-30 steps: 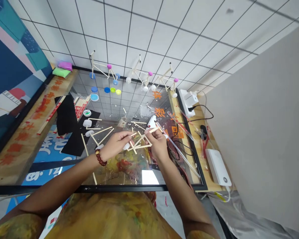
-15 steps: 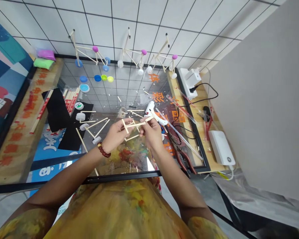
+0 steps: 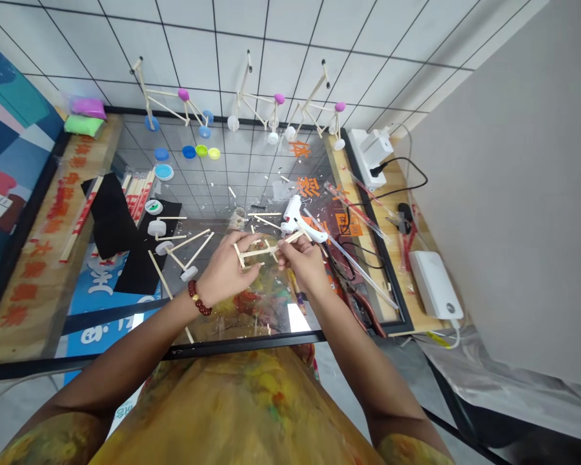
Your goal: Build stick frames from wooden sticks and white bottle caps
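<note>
- wooden stick frame point(image 3: 256, 252) is hanging between both hands, just above the middle of the glass tabletop, and is turning, its white cap no longer showing as it did a moment ago
- left hand point(image 3: 225, 268) is closing on the frame's left end, its fingers wrapping over the sticks
- right hand point(image 3: 303, 258) is pinching the frame's right end between thumb and fingers
- red bead bracelet point(image 3: 198, 298) is circling the left wrist
- white hot glue gun point(image 3: 295, 216) is lying just beyond the right hand
- second stick frame point(image 3: 184, 242) with white wheels is resting left of the hands
- three wheeled stick models point(image 3: 237, 103) are lining the far edge
</note>
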Motion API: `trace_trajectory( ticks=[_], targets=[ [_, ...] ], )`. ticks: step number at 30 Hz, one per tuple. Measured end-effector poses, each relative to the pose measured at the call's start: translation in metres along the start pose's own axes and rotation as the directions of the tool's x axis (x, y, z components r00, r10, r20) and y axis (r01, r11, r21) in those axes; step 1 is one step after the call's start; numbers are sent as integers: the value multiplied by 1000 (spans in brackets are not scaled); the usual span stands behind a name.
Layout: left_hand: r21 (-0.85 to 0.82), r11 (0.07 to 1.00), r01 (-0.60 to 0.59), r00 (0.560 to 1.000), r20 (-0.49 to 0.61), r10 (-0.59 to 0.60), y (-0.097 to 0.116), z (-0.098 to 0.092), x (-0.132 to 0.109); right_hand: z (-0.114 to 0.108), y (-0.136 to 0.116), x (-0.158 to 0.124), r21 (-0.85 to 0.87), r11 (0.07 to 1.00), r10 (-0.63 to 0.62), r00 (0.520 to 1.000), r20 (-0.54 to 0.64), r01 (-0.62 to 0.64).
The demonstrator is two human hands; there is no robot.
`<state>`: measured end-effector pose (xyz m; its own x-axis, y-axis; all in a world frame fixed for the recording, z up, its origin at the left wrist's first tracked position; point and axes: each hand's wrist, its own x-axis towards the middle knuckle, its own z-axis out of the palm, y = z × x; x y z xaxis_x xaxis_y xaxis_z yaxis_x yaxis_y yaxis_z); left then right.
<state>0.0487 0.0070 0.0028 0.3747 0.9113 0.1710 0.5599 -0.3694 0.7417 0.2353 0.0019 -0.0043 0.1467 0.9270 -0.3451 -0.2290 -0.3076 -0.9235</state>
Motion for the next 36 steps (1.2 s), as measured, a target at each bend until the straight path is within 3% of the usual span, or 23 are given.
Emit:
trace_trajectory(
  ticks=[3, 6, 9, 12, 14, 15, 16, 18, 20, 23, 26, 29, 31, 33, 36],
  targets=[
    [-80, 996, -24, 998, -58, 19, 2, -1, 1, 3, 0, -2, 46, 999, 25, 1000, -3, -25],
    [-334, 943, 13, 993, -104, -50, 3, -4, 6, 8, 0, -5, 128, 991, 42, 999, 21, -45],
    [-442, 895, 55, 983, -135, -127, 6, -9, 11, 2, 1, -12, 133, 984, 108, 989, 103, -122],
    [-454, 885, 103, 971, -148, -189, 8, -13, 12, -18, -2, -25, -96, 988, 135, 975, 178, -119],
    [-443, 889, 115, 970, -144, -197, 9, -15, 12, -33, -7, -35, -353, 930, -61, 989, 131, 104],
    [-437, 893, 106, 972, -143, -186, 9, -16, 11, -39, -11, -38, -482, 838, -241, 966, 94, 256],
    [-435, 896, 92, 976, -140, -169, 10, -17, 11, -42, -16, -41, -598, 702, -399, 909, 119, 386],
    [-434, 899, 56, 985, -123, -120, 11, -18, 10, -41, -26, -42, -727, 380, -590, 755, 285, 571],
    [-434, 901, 18, 992, -104, -70, 13, -17, 10, -34, -33, -38, -732, 122, -591, 642, 489, 670],
    [-424, 906, -6, 996, -87, -34, 14, -15, 9, -23, -33, -27, -675, -54, -491, 569, 659, 735],
    [-408, 913, -5, 996, -85, -32, 13, -15, 8, -23, -23, -17, -646, -78, -470, 543, 696, 759],
    [-293, 956, -11, 999, -39, 0, 11, -20, 6, -32, -16, -12, -666, -56, -501, 556, 663, 743],
    [-127, 988, -88, 993, 70, 97, 9, -25, 2, -39, -14, -11, -688, -35, -510, 579, 636, 725],
    [37, 977, -209, 957, 213, 196, 8, -27, -3, -43, -15, -13, -705, -17, -505, 602, 618, 709],
    [219, 922, -318, 916, 322, 240, 7, -24, -11, -46, -15, -20, -720, -7, -481, 629, 611, 694]
  ],
)
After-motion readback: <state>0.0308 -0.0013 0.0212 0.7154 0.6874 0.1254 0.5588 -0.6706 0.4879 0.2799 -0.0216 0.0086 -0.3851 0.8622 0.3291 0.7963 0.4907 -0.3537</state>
